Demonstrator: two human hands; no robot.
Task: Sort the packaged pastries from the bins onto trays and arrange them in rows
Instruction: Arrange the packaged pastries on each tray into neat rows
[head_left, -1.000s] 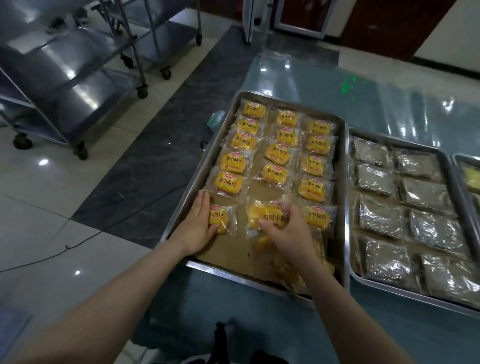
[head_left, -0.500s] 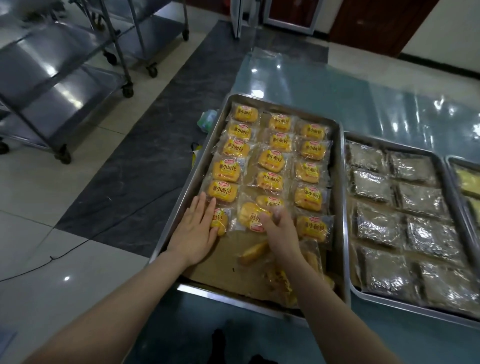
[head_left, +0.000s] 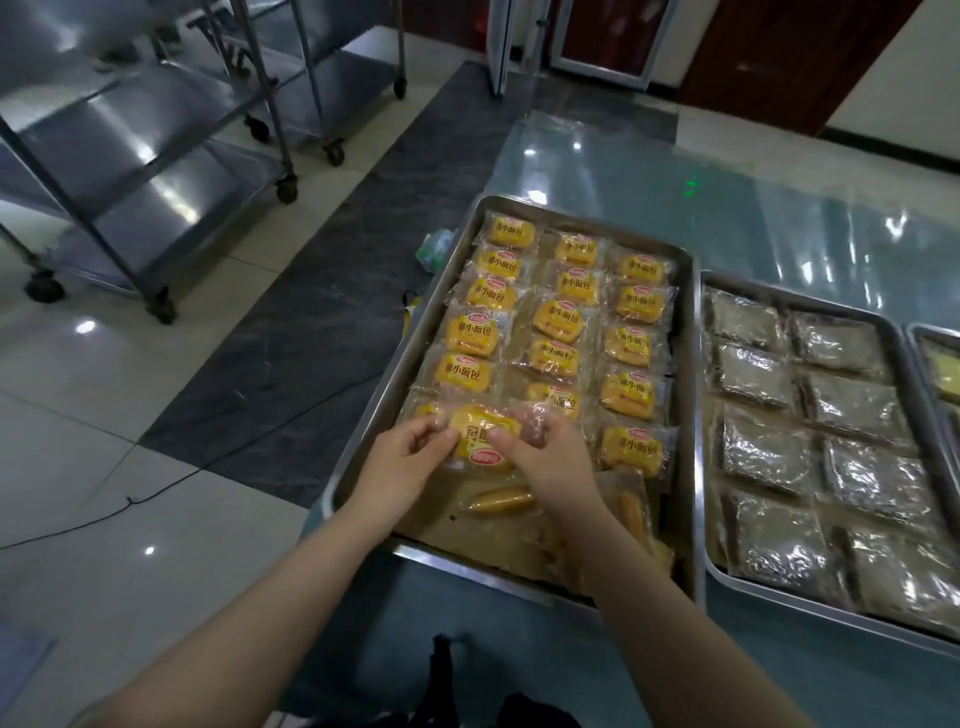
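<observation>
- The tray (head_left: 457, 558) lies under both hands. Three rows (head_left: 558, 319) of packets run away from the fingertips, and loose packets (head_left: 501, 501) lie by the right wrist.
- The packet (head_left: 480, 436) sits between the two hands, over the near end of the left and middle rows.
- The left hand (head_left: 400, 462) pinches its left end and the right hand (head_left: 545, 457) its right end, thumbs on top.
- Its long axis seems to run from hand to hand, across the tray.
- Its red logo (head_left: 485, 458) faces the wrists, while the laid packets show theirs on the far edge, so it looks turned about.
- To do this well, I judge: spin it half round while flat, set it in the open spot under the right hand's fingers, line it up with its neighbours, then press it flat.
</observation>
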